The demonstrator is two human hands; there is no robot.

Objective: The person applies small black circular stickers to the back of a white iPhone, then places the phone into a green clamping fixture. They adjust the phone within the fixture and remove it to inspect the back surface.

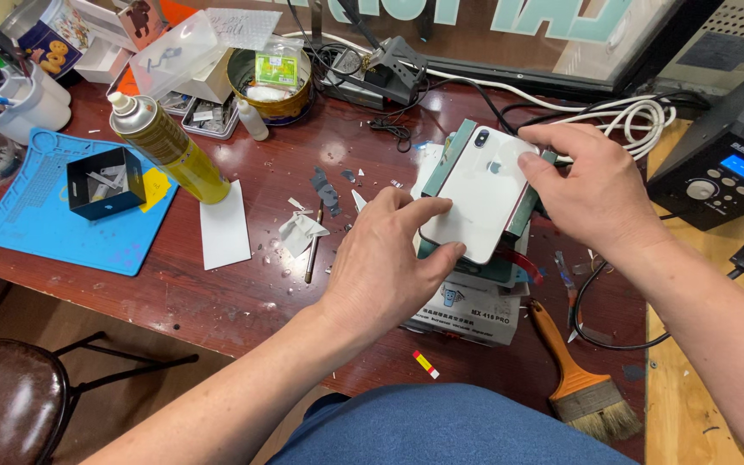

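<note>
Both hands pinch the white phone (482, 191): left hand (385, 263) with thumb and fingers pressed on its near left corner, right hand (592, 189) gripping the far right edge. It lies face down on a green-topped heating block (523, 220) over the worktop (243, 293). Uneven pressure could likely slide it off or crack the glass back

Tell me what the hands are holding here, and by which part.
Both hold the white phone, back up on the green-topped box: left hand at its lower-left edge, right hand at its upper-right edge.
</note>
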